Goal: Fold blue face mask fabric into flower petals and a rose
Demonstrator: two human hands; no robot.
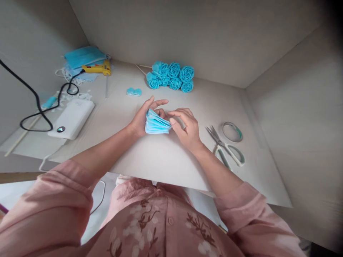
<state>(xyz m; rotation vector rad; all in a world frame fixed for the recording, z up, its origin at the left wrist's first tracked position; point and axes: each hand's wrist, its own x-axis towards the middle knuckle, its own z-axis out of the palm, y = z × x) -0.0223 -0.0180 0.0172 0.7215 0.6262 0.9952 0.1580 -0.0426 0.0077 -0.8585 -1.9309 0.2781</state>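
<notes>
A thin-layered stack of light blue fabric pieces (157, 123) is held over the near middle of the table. My left hand (142, 119) is closed around the stack's left side, its thumb and a finger sticking out above. At the stack's right edge, my right hand (186, 126) pinches a corner between thumb and fingertips. Just beyond my hands lies a small blue cut piece with two rounded lobes (134, 92). Several blue fabric roses (171, 75) on thin sticks rest together at the back.
Scissors (220, 143) and a tape roll (232, 132) lie to the right. On the left are a white power bank (71, 119), a yellow glue gun (98, 67) with a black cord, blue face masks (84, 57), white scraps (83, 96) and a stick (23, 138). Grey walls enclose the table.
</notes>
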